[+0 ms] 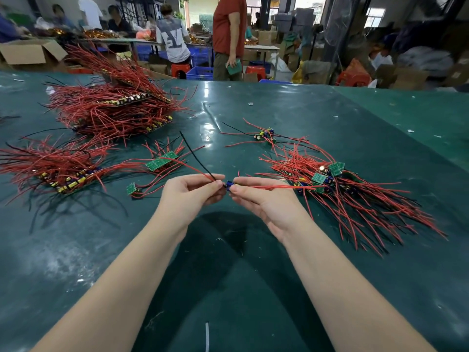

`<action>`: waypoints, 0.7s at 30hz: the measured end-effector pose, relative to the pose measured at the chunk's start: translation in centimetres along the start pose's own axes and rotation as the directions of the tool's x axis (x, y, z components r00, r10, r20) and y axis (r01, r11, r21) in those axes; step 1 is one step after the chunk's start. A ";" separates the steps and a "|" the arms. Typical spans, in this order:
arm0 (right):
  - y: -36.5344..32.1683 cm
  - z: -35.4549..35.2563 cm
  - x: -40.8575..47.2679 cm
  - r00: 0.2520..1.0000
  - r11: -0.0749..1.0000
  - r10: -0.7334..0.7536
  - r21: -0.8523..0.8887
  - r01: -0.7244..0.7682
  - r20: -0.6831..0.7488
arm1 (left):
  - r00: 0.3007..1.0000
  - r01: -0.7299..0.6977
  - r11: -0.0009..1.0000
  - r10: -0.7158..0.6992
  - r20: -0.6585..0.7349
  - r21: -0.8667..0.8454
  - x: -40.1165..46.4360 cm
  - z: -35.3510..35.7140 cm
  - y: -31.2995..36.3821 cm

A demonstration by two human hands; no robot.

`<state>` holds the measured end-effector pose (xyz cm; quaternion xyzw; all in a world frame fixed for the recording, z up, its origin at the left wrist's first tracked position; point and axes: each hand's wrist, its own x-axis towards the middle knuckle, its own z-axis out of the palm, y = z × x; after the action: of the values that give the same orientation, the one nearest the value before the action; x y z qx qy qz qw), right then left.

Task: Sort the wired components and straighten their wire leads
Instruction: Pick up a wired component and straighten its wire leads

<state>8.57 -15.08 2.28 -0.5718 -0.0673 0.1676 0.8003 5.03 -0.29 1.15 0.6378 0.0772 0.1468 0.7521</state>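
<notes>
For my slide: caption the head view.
Both hands, left and right, pinch one wired component over a green table.

Table (253,250) I'm working on is dark teal-green and glossy. Wires (355,207) in the piles are almost all bright red, a few black mixed in. Boards (162,160) are green, with yellow and blue parts on the stacked ones (73,182). Little part (229,185) between my fingers is blue, with one black lead (195,156) and red leads (264,186). Out back there's a red shirt (228,24) and blue crates (200,72).
</notes>
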 end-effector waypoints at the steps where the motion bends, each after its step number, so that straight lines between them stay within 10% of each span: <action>1: 0.0 0.0 0.0 1.000 1.000 0.006 0.002 -0.006 0.002 | 1.000 0.020 1.000 -0.020 0.010 -0.005 0.0 0.0 0.1; 11: 0.0 0.0 0.3 0.993 0.956 0.119 0.267 -0.121 0.023 | 0.999 0.044 0.951 -0.042 0.014 -0.306 -0.2 0.5 0.7; 21: 0.2 -0.1 0.3 0.990 0.975 0.136 0.172 -0.140 0.032 | 0.997 -0.078 0.989 0.074 -0.032 -0.126 0.0 0.4 0.3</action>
<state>8.80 -14.99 2.05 -0.5015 -0.0207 0.2338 0.8327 5.16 -0.65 1.50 0.5889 0.0537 0.1887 0.7840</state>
